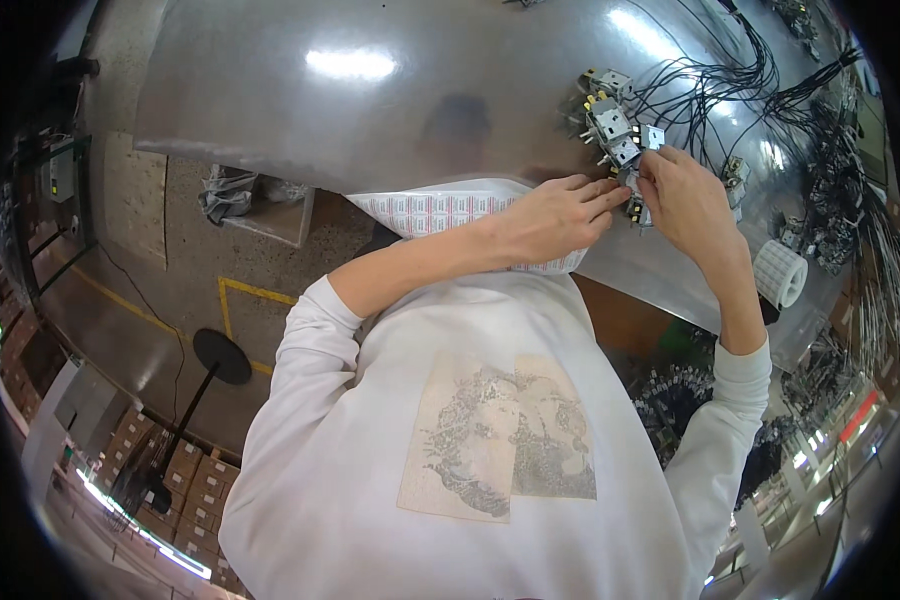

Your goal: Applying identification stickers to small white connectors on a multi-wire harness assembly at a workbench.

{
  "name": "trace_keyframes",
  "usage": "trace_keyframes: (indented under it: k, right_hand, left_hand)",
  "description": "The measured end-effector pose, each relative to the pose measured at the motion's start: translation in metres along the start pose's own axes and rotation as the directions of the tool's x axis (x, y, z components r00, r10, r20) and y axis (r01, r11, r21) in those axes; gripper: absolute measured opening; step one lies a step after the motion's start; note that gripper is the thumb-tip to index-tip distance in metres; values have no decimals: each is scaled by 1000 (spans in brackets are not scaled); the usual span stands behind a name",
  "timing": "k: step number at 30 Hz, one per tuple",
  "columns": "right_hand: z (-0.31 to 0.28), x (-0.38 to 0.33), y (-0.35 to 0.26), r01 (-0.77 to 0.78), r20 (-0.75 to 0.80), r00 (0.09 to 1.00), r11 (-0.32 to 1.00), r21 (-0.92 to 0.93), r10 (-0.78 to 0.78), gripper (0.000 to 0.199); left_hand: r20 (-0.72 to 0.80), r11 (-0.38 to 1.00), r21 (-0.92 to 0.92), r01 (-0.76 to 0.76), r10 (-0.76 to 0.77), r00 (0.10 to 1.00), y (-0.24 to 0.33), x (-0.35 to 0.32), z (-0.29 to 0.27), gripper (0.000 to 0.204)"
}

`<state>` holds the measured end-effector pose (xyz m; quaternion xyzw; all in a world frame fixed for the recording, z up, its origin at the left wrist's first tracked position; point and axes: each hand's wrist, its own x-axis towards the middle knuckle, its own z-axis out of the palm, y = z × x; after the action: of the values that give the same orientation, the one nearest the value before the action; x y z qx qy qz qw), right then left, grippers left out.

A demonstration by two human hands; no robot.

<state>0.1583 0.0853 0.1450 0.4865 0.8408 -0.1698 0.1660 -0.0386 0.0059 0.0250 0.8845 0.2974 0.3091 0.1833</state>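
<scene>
Toward the right of the smooth metallic counter [260, 85], we are holding our left hand [568, 215] and, closer in, our right hand [688, 200], fingers bent at the near end of boxy grey metal units [611, 122] slanting away leftward, any pinch hidden, while thin black cables [745, 72] are curling beyond.

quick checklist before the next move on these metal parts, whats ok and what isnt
1. Left hand at the metal parts: ok, fingertips are at the near end of the cluster.
2. Right hand there too: ok, beside the left fingertips.
3. Firm grip on a part: cannot tell, the fingers hide it.
4. Label sheet fully visible: not ok, the left forearm covers some.
5. White roll apart from the right hand: ok.
</scene>
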Motion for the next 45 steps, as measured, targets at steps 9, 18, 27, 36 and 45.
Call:
trace_keyframes:
  k: [9,18,27,36,45]
  right_hand:
    - [6,-2,-13,53,-83,994,978,-201,-71,14]
    - [-36,-4,30,-36,-226,973,999,23,40,20]
    - [19,32,94,77,-155,988,816,573,16,10]
    - [25,53,105,278,-172,961,752,598,-218,9]
    - [18,52,110,75,-43,997,721,689,-63,12]
  left_hand:
    - [121,996,94,-3,-9,993,0,10,-5,23]
    - [80,997,77,-33,27,996,-1,18,-6,25]
    - [-87,959,281,19,6,996,3,44,-7,31]
    - [-6,953,294,76,-78,997,3,60,7,24]
    - [54,954,286,85,-104,993,7,64,5,27]
